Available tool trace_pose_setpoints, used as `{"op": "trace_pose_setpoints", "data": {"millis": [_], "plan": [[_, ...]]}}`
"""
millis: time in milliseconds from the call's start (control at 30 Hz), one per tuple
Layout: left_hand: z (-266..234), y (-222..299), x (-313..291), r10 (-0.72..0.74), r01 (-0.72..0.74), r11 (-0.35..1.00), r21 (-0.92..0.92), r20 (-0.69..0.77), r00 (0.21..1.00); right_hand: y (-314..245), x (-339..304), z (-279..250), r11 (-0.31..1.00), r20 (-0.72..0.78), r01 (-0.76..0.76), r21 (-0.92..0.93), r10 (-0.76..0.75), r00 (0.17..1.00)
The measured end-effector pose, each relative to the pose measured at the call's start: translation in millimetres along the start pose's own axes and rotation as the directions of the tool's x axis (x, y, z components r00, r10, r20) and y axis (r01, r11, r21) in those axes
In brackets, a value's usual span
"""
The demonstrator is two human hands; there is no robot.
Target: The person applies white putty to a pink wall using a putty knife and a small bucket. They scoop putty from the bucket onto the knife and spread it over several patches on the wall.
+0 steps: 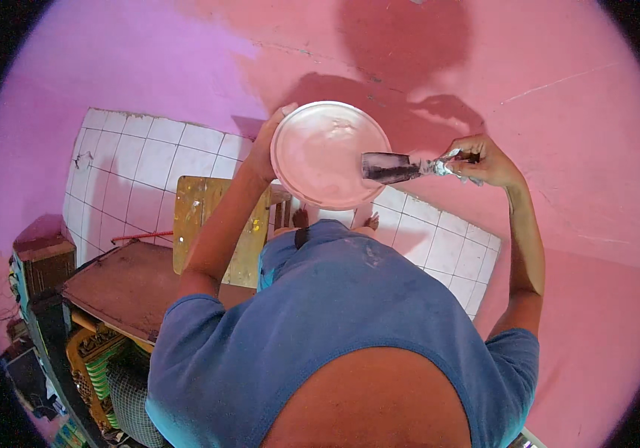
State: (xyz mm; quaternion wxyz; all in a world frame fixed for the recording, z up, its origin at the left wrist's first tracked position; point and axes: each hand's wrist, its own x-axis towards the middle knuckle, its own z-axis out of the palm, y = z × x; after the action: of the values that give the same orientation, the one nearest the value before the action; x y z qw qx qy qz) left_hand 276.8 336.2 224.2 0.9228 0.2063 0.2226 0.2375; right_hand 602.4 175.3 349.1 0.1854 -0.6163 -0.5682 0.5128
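Observation:
My left hand [266, 149] grips the left rim of a round, pale plastic lid [308, 175], held out in front of my chest. A smear of whitish paste [341, 128] lies on the upper part of the lid. In my right hand [486, 160] is a putty knife [391, 169], its handle smudged with white. The dark, wide blade points left and overlaps the lid's right side; whether it touches the surface I cannot tell. My right fingers are closed around the handle.
A pink wall [566, 157] with thin cracks rises ahead and to the right, turning purple at the left. White tiles [140, 168] cover the floor. Left of me stand a paint-spotted wooden board [194, 213], a brown-topped table [122, 284] and a carved wooden chair [79, 358].

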Motion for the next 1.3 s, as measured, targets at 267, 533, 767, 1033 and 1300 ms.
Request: {"op": "trace_pose_setpoints", "data": {"millis": [267, 533, 767, 1033, 1300], "plan": [[6, -1, 14, -0.046, 0.047, 0.999, 0.016, -0.021, 0.999, 11, 18, 10, 0.999, 0.119, 0.003, 0.037, -0.007, 0.993], [12, -12, 0, 0.008, -0.010, 1.000, -0.024, -0.059, 0.998, 9, 23, 49, 0.998, 0.099, -0.019, 0.059, 0.013, 0.995], [34, -27, -19, 0.233, -0.227, 0.971, 0.070, -0.103, 0.967, 9, 19, 80, 0.988, 0.045, -0.076, 0.136, 0.071, 0.996], [14, -39, 0, 0.344, -0.339, 0.905, -0.256, -0.026, 0.939, -10, 35, 106, 0.973, -0.150, 0.003, 0.230, 0.033, 0.988], [20, -50, -30, 0.723, -0.731, 0.653, 0.199, 0.121, 0.680, -12, 16, 113, 0.968, -0.214, 0.246, 0.049, -0.230, 0.949]]}}
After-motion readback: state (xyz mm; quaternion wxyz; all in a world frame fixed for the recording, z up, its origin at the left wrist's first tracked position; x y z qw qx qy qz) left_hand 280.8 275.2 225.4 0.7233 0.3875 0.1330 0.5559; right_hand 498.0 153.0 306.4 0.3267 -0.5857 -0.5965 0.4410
